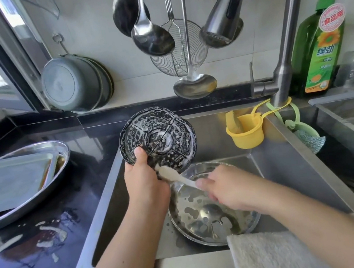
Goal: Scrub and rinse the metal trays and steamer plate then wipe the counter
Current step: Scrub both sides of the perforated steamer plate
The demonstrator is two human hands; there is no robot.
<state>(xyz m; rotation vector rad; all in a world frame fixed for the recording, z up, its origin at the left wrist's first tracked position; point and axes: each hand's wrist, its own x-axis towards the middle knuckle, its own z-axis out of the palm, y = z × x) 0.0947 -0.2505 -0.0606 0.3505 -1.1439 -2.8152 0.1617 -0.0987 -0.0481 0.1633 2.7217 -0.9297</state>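
Observation:
My left hand (142, 180) grips the lower left rim of the round perforated steamer plate (160, 134), which is tilted up over the sink and covered in soap foam. My right hand (223, 187) holds the white handle of a brush (178, 177) whose head presses against the plate's lower edge. Below them a round metal tray (206, 216) with foam patches lies in the sink. On the counter at the left, a rectangular metal tray (10, 179) rests inside an oval metal tray (49, 189).
The faucet (282, 49) rises behind the sink (275, 165) with its spray head overhead. A green dish soap bottle (321, 43), yellow cup holder (248, 132) and hanging ladles sit behind. A towel (270, 255) drapes the front edge. Foam smears mark the black counter (38, 241).

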